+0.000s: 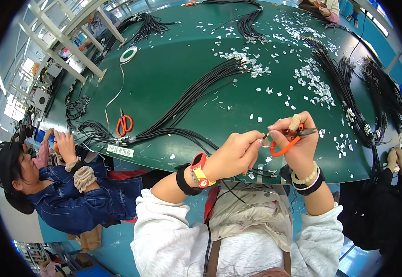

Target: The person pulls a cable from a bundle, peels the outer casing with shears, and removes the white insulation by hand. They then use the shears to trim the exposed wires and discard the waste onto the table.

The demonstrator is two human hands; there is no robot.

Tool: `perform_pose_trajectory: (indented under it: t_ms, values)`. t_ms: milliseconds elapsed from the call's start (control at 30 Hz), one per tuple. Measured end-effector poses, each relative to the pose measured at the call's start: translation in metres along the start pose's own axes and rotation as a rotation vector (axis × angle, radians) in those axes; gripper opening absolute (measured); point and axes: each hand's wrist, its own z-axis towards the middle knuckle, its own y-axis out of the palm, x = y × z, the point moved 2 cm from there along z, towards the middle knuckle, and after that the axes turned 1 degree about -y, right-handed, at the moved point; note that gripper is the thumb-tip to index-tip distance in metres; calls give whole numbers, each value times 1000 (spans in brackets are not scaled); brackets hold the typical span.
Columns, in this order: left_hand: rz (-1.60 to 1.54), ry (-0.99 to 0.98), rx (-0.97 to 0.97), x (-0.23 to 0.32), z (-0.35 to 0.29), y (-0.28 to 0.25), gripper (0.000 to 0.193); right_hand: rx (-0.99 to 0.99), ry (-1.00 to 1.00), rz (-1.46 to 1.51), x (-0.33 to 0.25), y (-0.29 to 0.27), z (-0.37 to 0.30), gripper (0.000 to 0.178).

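Note:
My left hand (238, 154) pinches the thin end of a black cable between thumb and fingertips, just above the table's near edge. Close beside it, my right hand (300, 145) holds orange-handled scissors (308, 132) in the palm, blades pointing to the right. Its thumb and index finger, the latter wearing a beige finger cot (295, 123), meet at the same cable end. What exactly sits between the fingertips is too small to make out. Black cables (187, 134) run from under my left hand toward a tied bundle on the left.
The green table (164, 60) carries a long black cable bundle (182, 104), more bundles (339, 83) at right and many white label scraps (316, 83). Another pair of orange scissors (124, 123) and a tape roll (128, 54) lie left. A co-worker in a denim jacket (81, 198) sits at left.

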Motion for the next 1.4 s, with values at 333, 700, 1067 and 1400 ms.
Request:
perform_pose_trajectory:
  t_ms: [333, 700, 1067, 1400]
  values:
    - [-167, 242, 83, -15, -4, 6, 21, 47, -125, -101, -3, 2, -16, 37]
    - [439, 494, 477, 0, -8, 11, 5, 45, -320, -108, 2, 1, -34, 39]
    - [593, 574, 555, 0, -13, 18, 10, 129, 54, 162, 7, 5, -33, 36]
    - [-83, 82, 204, -1, -15, 11, 11, -18, -86, 48, 5, 2, -24, 34]
